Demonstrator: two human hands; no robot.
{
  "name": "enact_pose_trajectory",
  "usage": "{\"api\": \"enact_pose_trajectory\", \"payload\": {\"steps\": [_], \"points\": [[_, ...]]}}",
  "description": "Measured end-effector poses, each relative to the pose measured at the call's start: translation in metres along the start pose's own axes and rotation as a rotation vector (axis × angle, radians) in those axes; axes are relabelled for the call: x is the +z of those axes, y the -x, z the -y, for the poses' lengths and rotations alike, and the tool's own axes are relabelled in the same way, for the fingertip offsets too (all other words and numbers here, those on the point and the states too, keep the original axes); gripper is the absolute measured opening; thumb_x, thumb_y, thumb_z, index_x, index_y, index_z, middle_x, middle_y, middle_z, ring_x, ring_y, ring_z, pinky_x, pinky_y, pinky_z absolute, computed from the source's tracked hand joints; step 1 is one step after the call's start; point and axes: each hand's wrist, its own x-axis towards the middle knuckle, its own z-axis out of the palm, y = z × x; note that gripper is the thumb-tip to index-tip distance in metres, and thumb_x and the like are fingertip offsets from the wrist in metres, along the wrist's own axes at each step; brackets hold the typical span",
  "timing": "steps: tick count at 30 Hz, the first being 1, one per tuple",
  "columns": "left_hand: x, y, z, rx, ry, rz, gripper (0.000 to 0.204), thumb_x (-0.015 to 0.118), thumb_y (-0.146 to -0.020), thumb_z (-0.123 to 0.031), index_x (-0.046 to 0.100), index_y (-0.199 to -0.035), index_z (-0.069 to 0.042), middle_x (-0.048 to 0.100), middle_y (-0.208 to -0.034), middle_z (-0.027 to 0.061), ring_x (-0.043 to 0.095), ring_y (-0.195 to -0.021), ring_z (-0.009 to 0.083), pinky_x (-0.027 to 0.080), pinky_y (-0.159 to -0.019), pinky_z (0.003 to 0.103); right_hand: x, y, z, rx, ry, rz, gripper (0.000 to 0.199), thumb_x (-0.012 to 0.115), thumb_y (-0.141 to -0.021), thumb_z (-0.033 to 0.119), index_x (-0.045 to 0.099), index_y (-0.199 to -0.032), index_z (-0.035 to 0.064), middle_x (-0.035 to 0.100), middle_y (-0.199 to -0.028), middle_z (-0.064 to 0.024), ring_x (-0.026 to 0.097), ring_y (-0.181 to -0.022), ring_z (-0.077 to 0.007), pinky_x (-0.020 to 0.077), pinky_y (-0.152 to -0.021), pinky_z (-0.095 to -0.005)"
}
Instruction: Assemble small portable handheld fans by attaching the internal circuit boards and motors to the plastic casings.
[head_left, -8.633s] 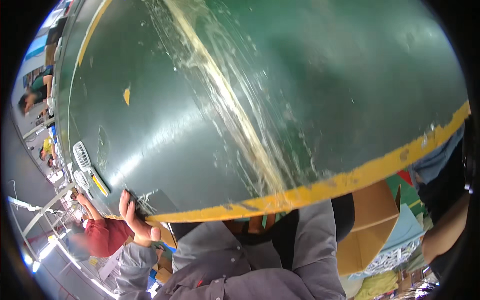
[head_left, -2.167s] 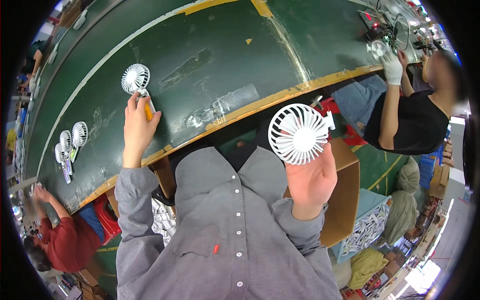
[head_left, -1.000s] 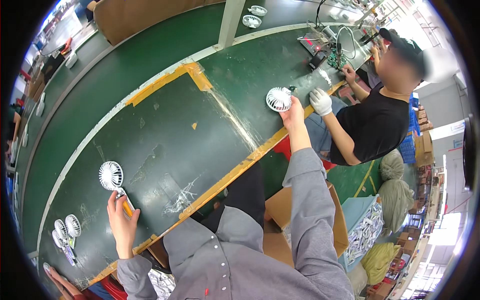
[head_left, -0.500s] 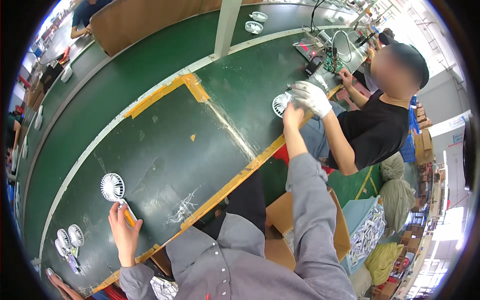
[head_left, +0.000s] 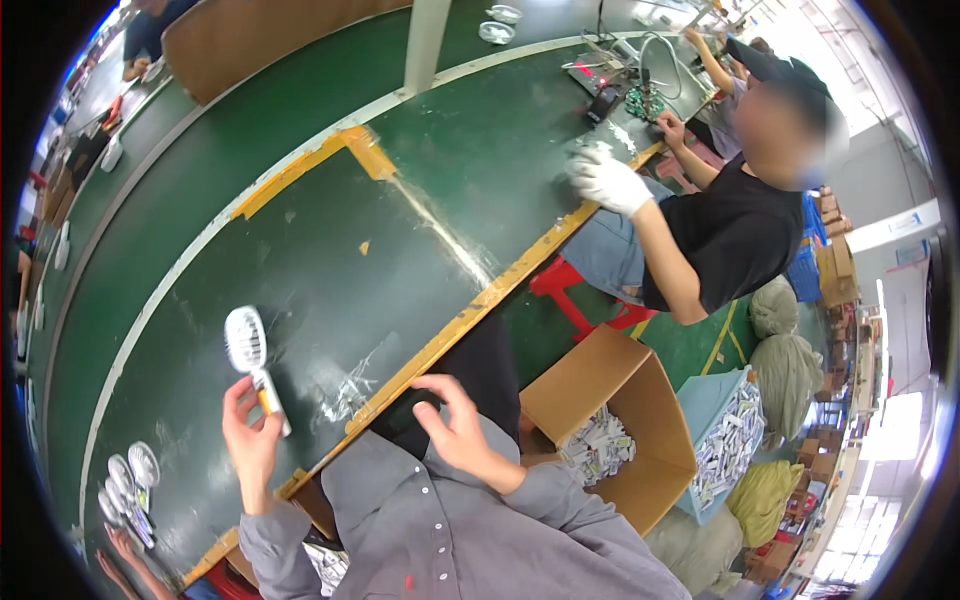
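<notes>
My left hand is closed around the handle of a small white handheld fan, above the green bench near its front edge. The fan's round, slotted head points away from me, and an orange-yellow strip shows on the handle. Whether a second fan lies against it I cannot tell. My right hand hovers in front of my lap, by the bench edge, with thumb and fingers apart and nothing visible in it. Several white handheld fans lie grouped at the lower left of the bench.
On the right sits a co-worker with a white-gloved hand over the bench edge, near a wired device. A cardboard box and a blue bin, both holding many small white pieces, stand at my right. A post rises behind the bench.
My right hand has drawn back from the fan beside the co-worker to my lap; that fan no longer shows there. The fan in my left hand has turned. More fans show at lower left.
</notes>
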Motion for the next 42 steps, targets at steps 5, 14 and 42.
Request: {"api": "enact_pose_trajectory", "payload": {"steps": [5, 14, 42], "points": [[0.077, 0.036, 0.007, 0.232, 0.580, 0.227, 0.070, 0.074, -0.070, -0.003, 0.042, -0.132, -0.003, 0.048, -0.128, 0.0099, 0.054, -0.117, 0.0248, 0.049, -0.097, 0.038, 0.015, -0.006, 0.036, 0.291, -0.614, 0.243, 0.051, 0.055, -0.097, 0.020, 0.040, -0.140, -0.0019, 0.049, -0.138, -0.0122, 0.046, -0.129, -0.0211, 0.0348, -0.108, -0.0359], [0.157, 0.104, 0.030, 0.249, 0.740, 0.570, 0.076, 0.074, -0.073, 0.004, 0.033, -0.136, -0.006, 0.041, -0.139, 0.0121, 0.042, -0.132, 0.0233, 0.039, -0.107, 0.043, -0.036, 0.012, 0.084, 0.069, 0.193, 0.159, 0.040, 0.061, -0.090, 0.012, 0.048, -0.126, -0.0021, 0.065, -0.106, -0.0145, 0.066, -0.089, -0.0237, 0.0508, -0.074, -0.0349], [0.008, 0.119, 0.038, 0.930, -0.051, -0.080, 0.046, 0.070, -0.080, -0.019, 0.055, -0.119, -0.001, 0.063, -0.097, 0.0122, 0.062, -0.088, 0.0314, 0.048, -0.081, 0.041, 0.071, 0.014, 0.163, 0.038, 0.283, 0.603, 0.043, 0.063, -0.090, 0.013, 0.051, -0.127, -0.0057, 0.059, -0.117, -0.0190, 0.058, -0.103, -0.0228, 0.0493, -0.084, -0.0313]]}}
